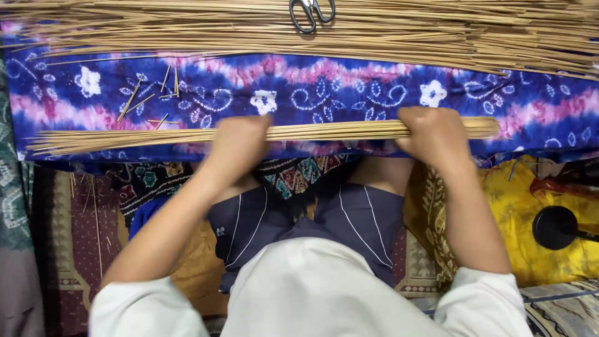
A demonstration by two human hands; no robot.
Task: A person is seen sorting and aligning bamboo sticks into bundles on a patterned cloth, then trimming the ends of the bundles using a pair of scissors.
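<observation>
1. Wearer, nearest: white sleeves, dark shorts w/ thin white lines, seated at near edge of the cloth.
2. Black round disc (pixel 555 227), on yellow fabric (pixel 508 206) at right, below cloth's near edge; well apart from both hands.
3. Patterned mats (pixel 68 231), maroon/beige, under the legs at left.
4. Left hand (pixel 238 144): fingers curled shut around the stick bundle (pixel 337 130), approx. mid-length.
5. Right hand (pixel 434 134): fist clamped on same bundle, near its right end; a short stub of sticks shows past the knuckles.
6. Stick bundle: thin tan sticks, lying lengthwise along near edge of the cloth; left end fans out loose toward cloth's near-left corner.
7. Tie-dye cloth (pixel 349 87): blue/purple/pink w/ white flower marks, spread crosswise; carries the bundle.
8. Loose short sticks (pixel 140 97): a few scattered on cloth's left part, just beyond the bundle, not touching either hand.
9. Large stick heap (pixel 437 31): same tan sticks, laid along cloth's far edge, full width.
10. Scissors (pixel 311 12): grey metal handles, resting on the heap at far edge, centre; blades out of view.
</observation>
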